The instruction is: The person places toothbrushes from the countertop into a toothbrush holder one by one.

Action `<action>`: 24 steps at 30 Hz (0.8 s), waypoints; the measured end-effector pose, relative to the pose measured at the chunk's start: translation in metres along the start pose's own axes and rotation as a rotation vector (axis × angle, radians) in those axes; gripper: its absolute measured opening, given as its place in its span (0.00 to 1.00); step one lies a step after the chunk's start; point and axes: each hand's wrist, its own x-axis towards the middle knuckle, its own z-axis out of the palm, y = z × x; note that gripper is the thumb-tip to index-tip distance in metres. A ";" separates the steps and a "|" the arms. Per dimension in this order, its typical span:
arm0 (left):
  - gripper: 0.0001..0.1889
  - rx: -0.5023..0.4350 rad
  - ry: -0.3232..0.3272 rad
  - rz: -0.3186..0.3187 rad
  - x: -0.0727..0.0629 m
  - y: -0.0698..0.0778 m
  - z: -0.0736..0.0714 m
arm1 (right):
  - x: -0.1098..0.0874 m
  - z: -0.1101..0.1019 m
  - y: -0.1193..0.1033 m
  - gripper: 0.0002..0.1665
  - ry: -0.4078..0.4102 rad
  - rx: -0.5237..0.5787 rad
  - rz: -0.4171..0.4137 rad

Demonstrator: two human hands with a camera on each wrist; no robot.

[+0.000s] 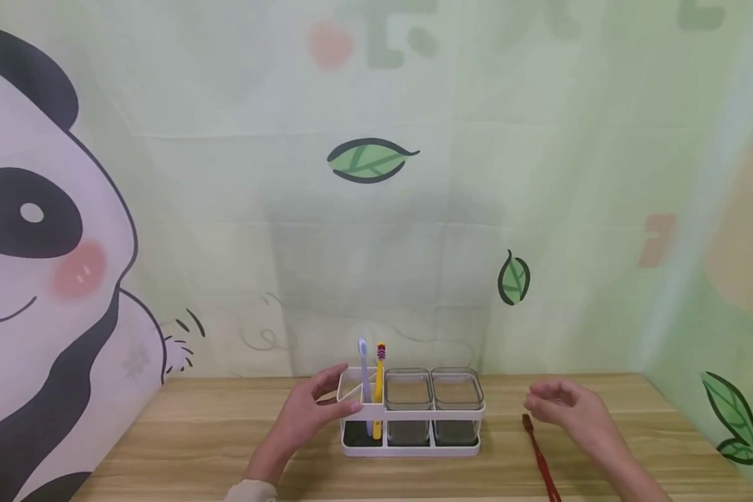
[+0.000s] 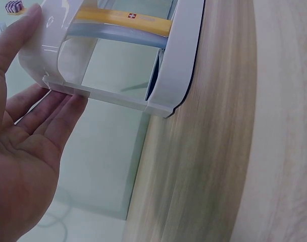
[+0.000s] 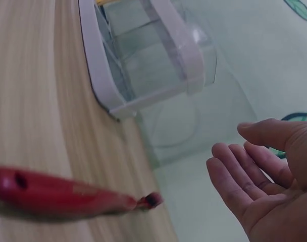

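A white toothbrush holder (image 1: 414,452) stands upright on the wooden table. My left hand (image 1: 301,411) grips its left end, thumb at the front and fingers round the back, as the left wrist view shows. In the holder's left compartment stand a pale lilac toothbrush (image 1: 363,352) and a yellow toothbrush (image 1: 379,380), heads up. Two clear cups (image 1: 408,406) sit in the other compartments. To the right lies a red toothbrush (image 1: 539,460) on the table, its head pointing away from me. Just beyond that head, my right hand (image 1: 580,415) hovers with loosely bent fingers, holding nothing.
The wooden table (image 1: 188,432) runs back to a green cloth backdrop (image 1: 226,174) printed with a panda (image 1: 44,153) and leaves. Bare tabletop separates the holder from the red toothbrush.
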 end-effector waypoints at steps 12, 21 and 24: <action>0.40 0.015 0.007 -0.029 0.000 0.001 -0.001 | 0.006 -0.012 0.029 0.23 -0.058 -0.038 0.053; 0.41 0.029 0.010 -0.041 0.001 0.001 -0.001 | 0.008 -0.010 0.049 0.18 -0.086 -0.152 0.044; 0.41 0.028 0.009 -0.038 0.001 0.001 0.000 | 0.007 -0.010 0.053 0.18 -0.104 -0.161 0.024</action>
